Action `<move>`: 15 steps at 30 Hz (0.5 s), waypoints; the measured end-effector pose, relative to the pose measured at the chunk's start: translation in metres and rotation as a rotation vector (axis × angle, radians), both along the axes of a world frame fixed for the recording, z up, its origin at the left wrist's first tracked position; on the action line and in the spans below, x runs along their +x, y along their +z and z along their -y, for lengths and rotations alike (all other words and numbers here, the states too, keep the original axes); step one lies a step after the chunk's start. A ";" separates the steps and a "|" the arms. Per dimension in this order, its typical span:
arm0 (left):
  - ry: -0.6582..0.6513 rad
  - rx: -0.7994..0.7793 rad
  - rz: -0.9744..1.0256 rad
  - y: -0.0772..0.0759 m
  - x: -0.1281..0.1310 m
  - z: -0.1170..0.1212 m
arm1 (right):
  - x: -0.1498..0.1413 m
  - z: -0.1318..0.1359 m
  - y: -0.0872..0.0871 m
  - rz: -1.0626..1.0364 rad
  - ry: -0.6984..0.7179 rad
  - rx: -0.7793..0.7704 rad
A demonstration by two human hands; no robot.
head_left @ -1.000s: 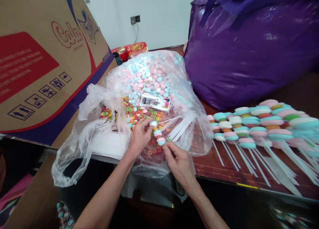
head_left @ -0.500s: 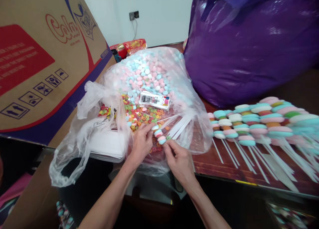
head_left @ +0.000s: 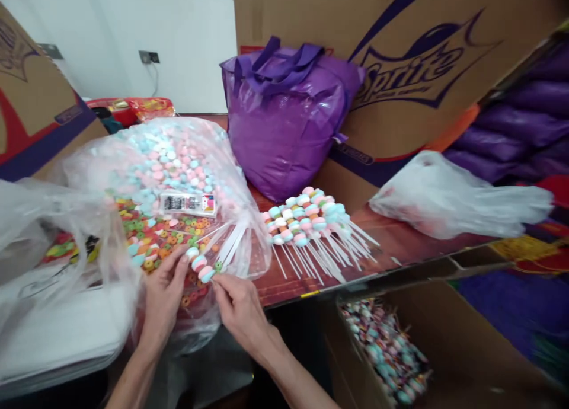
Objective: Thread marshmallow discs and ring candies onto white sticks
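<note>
A candy skewer (head_left: 198, 263) of pink, white and blue marshmallow-like sweets is held between my two hands, low over the clear plastic bag. My right hand (head_left: 243, 309) pinches its lower right end, where the stick is mostly hidden by the fingers. At the upper left end, my left hand (head_left: 163, 293) is closed with thumb and fingertips against the sweets. Small ring-shaped candies (head_left: 166, 243) in orange, green and red lie just beyond the left hand. White sticks (head_left: 235, 246) rest in the bag near my right hand. Further up are many pastel sweets (head_left: 171, 163) and a small stack of printed labels (head_left: 189, 204).
Finished-looking candy skewers (head_left: 306, 216) are piled on the table right of the bag. Behind them stand a purple bag (head_left: 280, 130) and a large carton (head_left: 302, 18). A white plastic bag (head_left: 444, 195) lies at right. Below the table edge, an open box (head_left: 462, 338) holds wrapped sweets.
The view has swung to the right, bringing the second carton, the white bag and the open box into sight. Both hands stay on the same candy skewer.
</note>
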State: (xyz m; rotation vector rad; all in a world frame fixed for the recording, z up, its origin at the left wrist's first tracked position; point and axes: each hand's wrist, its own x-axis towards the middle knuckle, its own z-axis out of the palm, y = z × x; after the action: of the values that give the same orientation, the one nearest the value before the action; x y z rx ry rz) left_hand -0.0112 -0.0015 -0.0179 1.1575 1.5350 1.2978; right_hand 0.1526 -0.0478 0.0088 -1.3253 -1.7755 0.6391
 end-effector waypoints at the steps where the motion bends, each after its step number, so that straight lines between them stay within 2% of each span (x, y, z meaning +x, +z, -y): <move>1: -0.003 -0.005 0.002 -0.001 0.000 0.001 | 0.009 0.003 0.005 0.010 -0.012 0.009; 5: -0.015 -0.061 0.008 -0.004 0.001 0.004 | 0.070 0.014 0.038 0.060 -0.168 0.097; 10: -0.030 -0.041 -0.023 -0.010 0.000 0.001 | 0.161 0.004 0.086 0.338 -0.646 0.262; 12: -0.034 -0.033 -0.038 -0.013 -0.002 0.000 | 0.185 -0.010 0.097 0.501 -0.789 0.230; 15: -0.039 -0.012 -0.065 -0.016 -0.003 -0.002 | 0.205 -0.034 0.100 0.717 -0.806 0.061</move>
State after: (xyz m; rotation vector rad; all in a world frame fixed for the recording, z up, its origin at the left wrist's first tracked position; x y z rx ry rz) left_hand -0.0145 0.0005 -0.0339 1.2269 1.5577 1.2337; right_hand 0.3578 -0.0140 0.1088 -2.1985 -1.5152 -0.3825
